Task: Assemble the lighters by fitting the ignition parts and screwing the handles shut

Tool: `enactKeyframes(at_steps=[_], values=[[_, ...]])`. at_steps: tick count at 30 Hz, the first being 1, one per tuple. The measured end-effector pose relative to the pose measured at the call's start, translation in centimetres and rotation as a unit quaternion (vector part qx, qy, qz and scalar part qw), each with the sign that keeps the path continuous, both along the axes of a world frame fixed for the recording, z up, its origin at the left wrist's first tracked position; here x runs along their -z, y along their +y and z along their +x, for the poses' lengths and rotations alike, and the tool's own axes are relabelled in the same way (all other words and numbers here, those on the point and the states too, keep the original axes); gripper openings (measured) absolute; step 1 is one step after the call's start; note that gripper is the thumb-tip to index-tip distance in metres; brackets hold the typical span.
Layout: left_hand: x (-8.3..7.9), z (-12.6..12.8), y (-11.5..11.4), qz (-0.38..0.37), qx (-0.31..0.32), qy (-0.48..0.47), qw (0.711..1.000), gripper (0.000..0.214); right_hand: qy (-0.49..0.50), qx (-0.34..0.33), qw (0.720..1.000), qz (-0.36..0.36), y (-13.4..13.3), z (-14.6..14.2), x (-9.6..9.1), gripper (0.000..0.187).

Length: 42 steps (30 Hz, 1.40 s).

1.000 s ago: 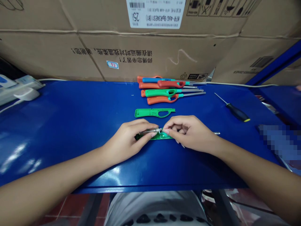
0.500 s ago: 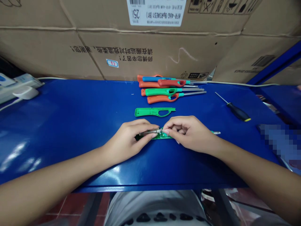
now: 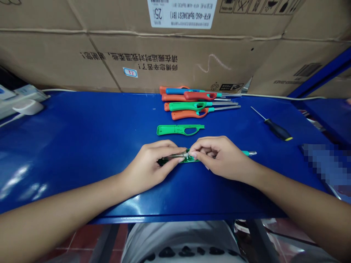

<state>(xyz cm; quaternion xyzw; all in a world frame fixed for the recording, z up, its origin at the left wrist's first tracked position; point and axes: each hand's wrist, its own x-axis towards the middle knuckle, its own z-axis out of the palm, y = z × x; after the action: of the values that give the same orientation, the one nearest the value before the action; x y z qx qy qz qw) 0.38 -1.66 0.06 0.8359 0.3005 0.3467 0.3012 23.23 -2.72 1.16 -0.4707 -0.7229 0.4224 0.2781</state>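
My left hand (image 3: 149, 164) and my right hand (image 3: 218, 155) meet fingertip to fingertip over an opened green lighter half (image 3: 192, 159) that lies on the blue table (image 3: 82, 146). The left fingers pinch a clear gas tube (image 3: 172, 156) and hold it against the half shell. My right fingers are closed in a pinch at the tube's metal end. The lighter's metal nozzle (image 3: 251, 153) sticks out to the right past my right hand. A second green half shell (image 3: 179, 129) lies flat just behind my hands.
Several assembled long lighters (image 3: 197, 104), orange, green, blue and red, are stacked at the back centre. A black-handled screwdriver (image 3: 274, 126) lies to the right. Cardboard boxes (image 3: 175, 47) wall off the back. A white power strip (image 3: 19, 102) sits far left.
Both hands have lowered the clear tube a little, closer onto the green half shell. Nothing else has moved.
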Motion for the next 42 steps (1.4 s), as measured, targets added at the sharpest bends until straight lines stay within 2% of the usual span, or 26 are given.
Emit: enactKeyframes(at_steps=[8, 13, 17, 24, 42], values=[[-0.28, 0.06, 0.20, -0.016, -0.069, -0.004, 0.998, 0.021, 0.061, 0.036, 0.996, -0.060, 0.40, 0.10, 0.10, 0.015], [-0.46, 0.01, 0.31, -0.047, -0.056, 0.000, 0.997, 0.014, 0.058, 0.037, 0.995, -0.070, 0.40, 0.24, 0.19, 0.015], [-0.53, 0.16, 0.27, -0.069, -0.069, -0.013, 0.995, 0.014, 0.058, 0.042, 0.995, -0.070, 0.39, 0.15, 0.30, 0.015], [-0.34, 0.14, 0.19, -0.075, -0.064, -0.032, 0.995, 0.014, 0.079, 0.050, 0.988, -0.121, 0.19, -0.24, -0.03, 0.013], [-0.37, 0.23, 0.13, -0.070, -0.052, -0.036, 0.996, 0.013, 0.052, 0.048, 0.992, -0.103, 0.06, -0.43, 0.20, 0.015]])
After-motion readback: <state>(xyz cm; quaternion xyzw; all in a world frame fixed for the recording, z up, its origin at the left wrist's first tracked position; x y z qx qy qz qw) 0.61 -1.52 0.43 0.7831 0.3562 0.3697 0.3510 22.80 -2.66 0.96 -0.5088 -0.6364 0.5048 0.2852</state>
